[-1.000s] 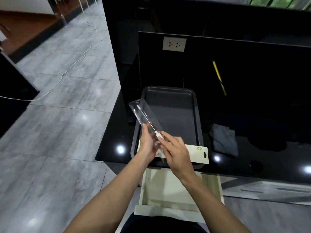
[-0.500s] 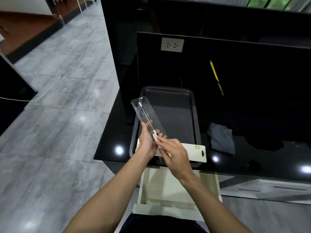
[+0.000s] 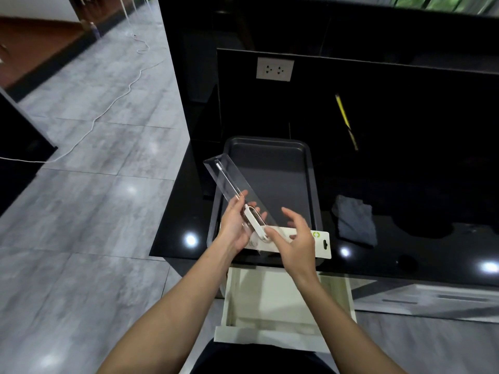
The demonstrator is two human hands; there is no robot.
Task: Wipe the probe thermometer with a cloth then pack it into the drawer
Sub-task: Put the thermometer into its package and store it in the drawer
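Over the near edge of the black countertop, both hands work on a clear plastic blister pack that holds the probe thermometer.

Left hand: fingers curled around the pack's lower end from the left, gripping it. Pack is tilted, far end pointing up-left over the dark baking tray.

Thermometer: white handle sits at the pack's lower end, between the two hands; thin probe runs up-left inside the clear shell, with a white tip near the top corner. Can't tell whether the handle is partly out of the shell.

Right hand: fingers spread and loosely curved, nothing clamped. Thumb is touching or just beside the handle's lower end; contact not resolvable.

White backing card with a hang slot and a green mark lies flat across the tray's near rim, partly under the right hand.

Grey cloth lies crumpled on the countertop right of the tray, well apart from both hands.

Drawer, cream interior, is pulled open below the counter edge, directly under the hands. Nothing visible inside.

White wall socket on the black back panel; yellow pencil-like item to its lower right.
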